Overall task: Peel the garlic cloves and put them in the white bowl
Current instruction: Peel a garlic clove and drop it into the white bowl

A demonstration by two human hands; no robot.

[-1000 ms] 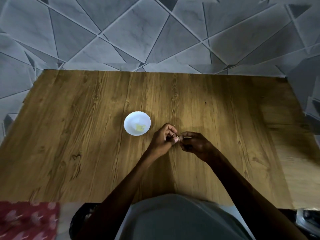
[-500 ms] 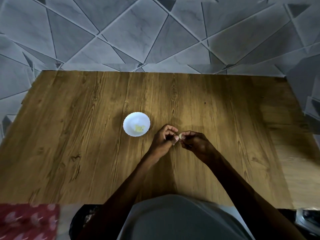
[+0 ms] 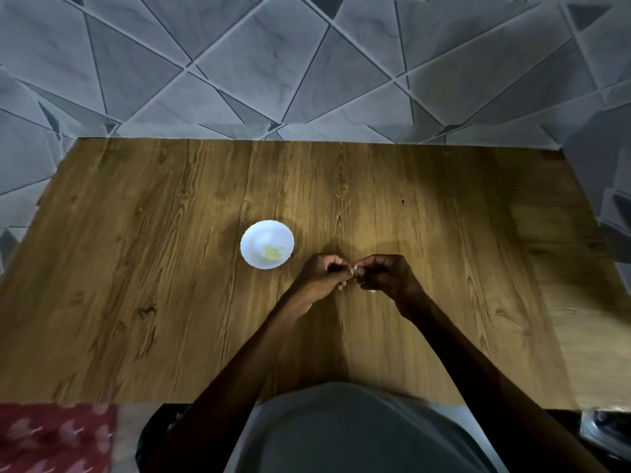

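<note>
A small white bowl (image 3: 251,238) stands on the wooden table (image 3: 170,268), with pale yellow peeled garlic (image 3: 272,251) lying in it. Just right of the bowl my left hand (image 3: 322,276) and my right hand (image 3: 386,274) meet fingertip to fingertip above the table. Between them they pinch a small pale garlic clove (image 3: 355,269), of which only a sliver shows. Both hands have their fingers curled around it.
The table's far edge meets a grey tiled floor (image 3: 307,63) with triangular patterns. A red patterned cloth (image 3: 51,438) lies at the lower left below the table's near edge. A small pale scrap (image 3: 372,291) lies on the table under my right hand.
Both hands stay together at the same spot beside the bowl, with only small finger movements around the clove. The bowl has not moved.
</note>
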